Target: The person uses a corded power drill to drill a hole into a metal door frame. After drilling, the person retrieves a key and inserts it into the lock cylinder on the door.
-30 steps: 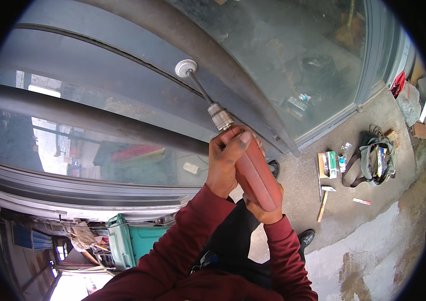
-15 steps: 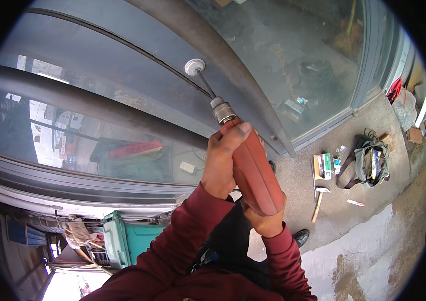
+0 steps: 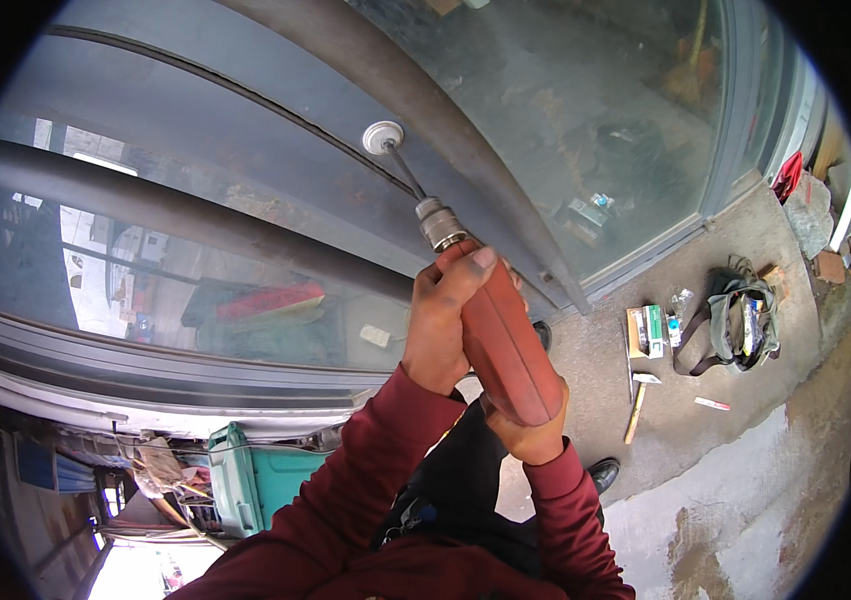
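Both my hands hold a red-brown power drill [image 3: 507, 335] with a metal chuck. My left hand [image 3: 442, 315] wraps round its front just behind the chuck, thumb lying on top. At the rear, my right hand [image 3: 533, 436] grips the drill from below; its fingers are mostly hidden by the body. From the chuck a thin shaft runs up to a round white disc-shaped piece [image 3: 382, 138], possibly a hole saw or lock fitting, at the grey metal door frame [image 3: 345, 105]. Whether the shaft enters the disc's centre is hard to make out.
Long dark bar handles [image 3: 505, 190] flank the frame, with glass panels beside them. On the concrete floor at right lie a hammer [image 3: 636, 408], a small box [image 3: 645, 332], a red-and-white marker-like item [image 3: 711, 403] and an open tool bag [image 3: 742, 318]. A green bin [image 3: 280, 475] stands lower left.
The drill still points at the white disc in both hands. In the picture, the door frame and disc have shifted slightly left and down; my grip looks the same.
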Action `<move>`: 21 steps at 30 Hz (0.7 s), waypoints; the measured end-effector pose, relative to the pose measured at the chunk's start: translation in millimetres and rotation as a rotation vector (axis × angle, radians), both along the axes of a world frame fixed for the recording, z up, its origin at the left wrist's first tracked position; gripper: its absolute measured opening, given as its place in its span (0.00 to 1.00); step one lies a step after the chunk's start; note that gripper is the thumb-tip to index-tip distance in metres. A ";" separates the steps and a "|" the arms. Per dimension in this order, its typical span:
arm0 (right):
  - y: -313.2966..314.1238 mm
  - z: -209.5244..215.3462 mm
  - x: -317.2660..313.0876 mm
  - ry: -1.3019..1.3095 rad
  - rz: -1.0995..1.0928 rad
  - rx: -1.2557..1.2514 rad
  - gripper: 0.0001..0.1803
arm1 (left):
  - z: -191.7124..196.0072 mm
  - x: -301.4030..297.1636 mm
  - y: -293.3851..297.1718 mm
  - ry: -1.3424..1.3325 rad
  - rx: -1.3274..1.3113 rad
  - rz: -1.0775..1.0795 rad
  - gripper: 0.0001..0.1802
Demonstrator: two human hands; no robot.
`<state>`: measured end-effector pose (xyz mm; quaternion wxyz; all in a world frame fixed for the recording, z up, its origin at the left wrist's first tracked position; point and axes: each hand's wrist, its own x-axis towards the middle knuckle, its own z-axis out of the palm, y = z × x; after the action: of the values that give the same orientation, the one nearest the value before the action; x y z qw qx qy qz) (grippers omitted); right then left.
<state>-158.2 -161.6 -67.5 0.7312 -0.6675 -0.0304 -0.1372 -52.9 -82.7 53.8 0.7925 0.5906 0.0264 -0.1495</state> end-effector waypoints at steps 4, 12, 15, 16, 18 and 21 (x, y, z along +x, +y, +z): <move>2.1 -14.6 7.1 -0.080 0.005 0.027 0.36 | -9.7 3.0 3.6 -0.042 0.052 0.001 0.18; 6.0 -34.5 16.5 -0.076 0.032 0.074 0.38 | -23.9 8.6 8.2 -0.070 0.098 -0.008 0.19; 8.9 -41.1 20.0 -0.079 0.024 0.053 0.38 | -27.2 9.1 8.6 -0.067 0.092 -0.010 0.19; 10.0 -42.9 21.7 -0.101 0.013 0.045 0.38 | -27.8 9.2 8.5 -0.066 0.084 -0.009 0.19; 10.7 -45.0 23.2 -0.123 -0.001 0.033 0.38 | -29.0 9.5 7.4 -0.081 0.084 0.000 0.19; 8.8 -42.0 21.4 -0.119 -0.004 0.017 0.38 | -26.8 9.3 6.4 -0.084 0.084 -0.007 0.19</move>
<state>-136.7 -152.8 -109.5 0.7333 -0.6522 -0.0714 -0.1781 -43.6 -76.3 27.0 0.7668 0.6294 -0.0028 -0.1260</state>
